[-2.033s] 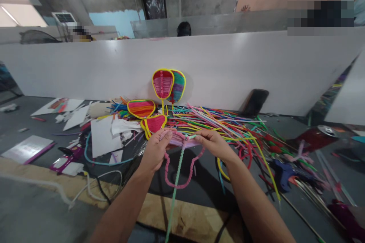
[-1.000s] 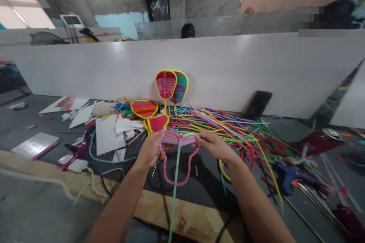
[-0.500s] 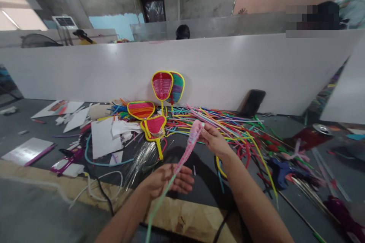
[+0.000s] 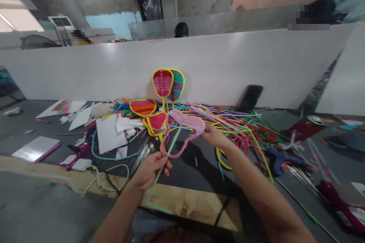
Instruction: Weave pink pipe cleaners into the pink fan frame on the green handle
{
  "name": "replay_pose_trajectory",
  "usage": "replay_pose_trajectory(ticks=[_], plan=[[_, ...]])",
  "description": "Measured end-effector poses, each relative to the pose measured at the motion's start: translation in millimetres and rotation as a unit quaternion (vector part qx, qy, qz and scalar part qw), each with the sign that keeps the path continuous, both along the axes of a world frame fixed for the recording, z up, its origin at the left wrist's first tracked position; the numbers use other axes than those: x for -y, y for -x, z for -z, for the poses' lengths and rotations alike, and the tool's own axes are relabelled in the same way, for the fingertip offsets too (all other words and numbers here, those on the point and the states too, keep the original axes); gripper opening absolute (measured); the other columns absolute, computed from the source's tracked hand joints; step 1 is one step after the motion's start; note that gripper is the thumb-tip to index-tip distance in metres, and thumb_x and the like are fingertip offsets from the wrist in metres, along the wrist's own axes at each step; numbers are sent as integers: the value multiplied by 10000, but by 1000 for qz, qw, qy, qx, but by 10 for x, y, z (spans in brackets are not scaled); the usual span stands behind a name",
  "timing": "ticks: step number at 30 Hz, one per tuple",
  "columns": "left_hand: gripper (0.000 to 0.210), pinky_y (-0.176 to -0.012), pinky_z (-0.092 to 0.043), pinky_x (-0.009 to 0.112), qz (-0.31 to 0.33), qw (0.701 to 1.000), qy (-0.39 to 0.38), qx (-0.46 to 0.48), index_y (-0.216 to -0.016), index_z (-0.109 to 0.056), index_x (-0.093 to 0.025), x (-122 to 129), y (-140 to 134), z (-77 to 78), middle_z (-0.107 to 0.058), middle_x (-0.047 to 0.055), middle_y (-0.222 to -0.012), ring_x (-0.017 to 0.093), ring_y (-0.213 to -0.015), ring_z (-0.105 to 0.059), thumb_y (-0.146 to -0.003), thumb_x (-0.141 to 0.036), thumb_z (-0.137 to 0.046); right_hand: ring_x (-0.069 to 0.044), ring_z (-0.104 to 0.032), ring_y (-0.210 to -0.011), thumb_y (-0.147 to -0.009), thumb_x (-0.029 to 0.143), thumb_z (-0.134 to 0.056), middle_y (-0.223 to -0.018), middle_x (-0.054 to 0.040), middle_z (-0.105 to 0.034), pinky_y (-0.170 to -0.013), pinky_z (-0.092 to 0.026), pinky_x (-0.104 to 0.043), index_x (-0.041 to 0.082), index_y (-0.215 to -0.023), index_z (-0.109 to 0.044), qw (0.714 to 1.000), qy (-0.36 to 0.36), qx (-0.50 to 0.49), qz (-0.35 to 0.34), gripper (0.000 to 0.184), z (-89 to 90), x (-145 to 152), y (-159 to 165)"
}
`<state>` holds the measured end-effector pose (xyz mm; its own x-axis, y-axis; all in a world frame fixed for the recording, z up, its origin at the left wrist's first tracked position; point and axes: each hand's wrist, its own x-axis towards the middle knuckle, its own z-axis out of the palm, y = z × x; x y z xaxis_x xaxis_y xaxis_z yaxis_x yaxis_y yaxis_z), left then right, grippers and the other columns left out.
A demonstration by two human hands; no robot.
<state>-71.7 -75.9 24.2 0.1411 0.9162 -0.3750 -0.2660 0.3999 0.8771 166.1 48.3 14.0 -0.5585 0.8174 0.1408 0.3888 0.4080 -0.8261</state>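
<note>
While the right hand [image 4: 213, 136] pinches the right edge of a pink fuzzy piece [image 4: 188, 121] between thumb and fingers, the left hand [image 4: 154, 169] has its thumb and fingers closed on a green strip [image 4: 172, 145], just at the near end of the piece's pink loop; whether it grips the loop as well I cannot tell. The piece is held up above the dark table [image 4: 196, 178], tilted, its filled band on the far side and the open loop hanging toward the near side. From the band the green strip runs down across the loop, past the left hand, and bends to the right at its near end. Beyond the hands, a heap of coloured fuzzy sticks [image 4: 225, 121] spreads to the right. To the left of the piece lie an orange-striped fan [image 4: 142, 107] and, nearer, a red fan [image 4: 157, 122], both edged in yellow. A pink fan [image 4: 163, 83] stands partly in front of a teal fan [image 4: 178, 83] by the white partition [image 4: 108, 70] at the far side. On the far right, a black phone [image 4: 251, 98] leans against the partition, and a red can [image 4: 306, 128] stands nearer. White sheets [image 4: 110, 136] lie on the left.
</note>
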Motion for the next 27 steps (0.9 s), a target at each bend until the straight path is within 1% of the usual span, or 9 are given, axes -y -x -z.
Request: replay_pose_trajectory(ticks=[3,6,8,11,15,18,22,25,27], plan=[[291,-519,-469,199,-84,996,-9,-6,-772,-577,-135,-49,15,62,-643,7,-642,72,-488,-552,-639,-312,-767,-177,-621,-814,-839,211,-465,-856,-42,-670,-733,-465,-273,188,-936,-640,995,-12,101,3,202,100,282,71],[282,-538,-481,214,-130,991,-11,-6,-819,-577,-140,-47,-51,191,-655,13,-678,82,-510,-562,-662,-306,-743,-209,-632,-768,-812,208,-537,-838,-89,-654,-704,-458,-305,162,-880,-637,979,-26,202,20,129,268,653,168],[294,-553,-486,222,-139,990,-5,-4,-847,-576,-144,-14,-121,273,-659,12,-696,86,-523,-570,-671,-324,-730,-219,-627,-786,-837,176,-494,-927,-132,-631,-699,-452,-312,145,-938,-616,962,-47,267,42,161,365,825,212],[336,-564,-477,219,-126,992,3,0,-855,-574,-146,63,-222,360,-659,6,-700,85,-528,-570,-652,-357,-737,-213,-618,-804,-866,86,-377,-929,-148,-615,-705,-441,-302,133,-952,-601,939,-68,332,65,245,410,898,202],[352,-557,-455,208,-109,994,6,-15,-846,-572,-148,150,-284,422,-665,7,-698,90,-538,-572,-640,-381,-738,-179,-611,-809,-872,94,-383,-930,-112,-623,-721,-432,-261,157,-994,-602,928,-65,358,85,259,303,918,4],[340,-575,-456,221,-102,994,9,-41,-850,-573,-149,160,-274,457,-676,25,-724,112,-574,-593,-647,-372,-729,-169,-600,-836,-881,121,-382,-974,-93,-614,-740,-438,-257,179,-1089,-580,931,-81,337,115,293,270,1124,-186],[331,-589,-450,228,-84,995,12,-48,-856,-577,-152,134,-254,475,-687,35,-760,120,-591,-599,-655,-376,-713,-164,-578,-878,-869,88,-376,-954,-75,-612,-795,-449,-256,198,-1091,-593,952,-87,280,90,329,442,1513,-377],[328,-573,-438,226,-81,995,12,-54,-845,-578,-155,132,-278,458,-686,34,-757,118,-580,-587,-653,-386,-709,-189,-562,-926,-810,21,-403,-970,-82,-617,-855,-445,-286,191,-1075,-604,940,-91,315,98,373,591,1669,-520],[331,-562,-430,223,-82,995,8,-57,-851,-579,-157,145,-320,443,-687,32,-750,113,-570,-575,-659,-397,-704,-205,-556,-934,-796,10,-412,-976,-88,-619,-852,-449,-301,190,-1069,-606,927,-106,341,110,381,632,1690,-621]])
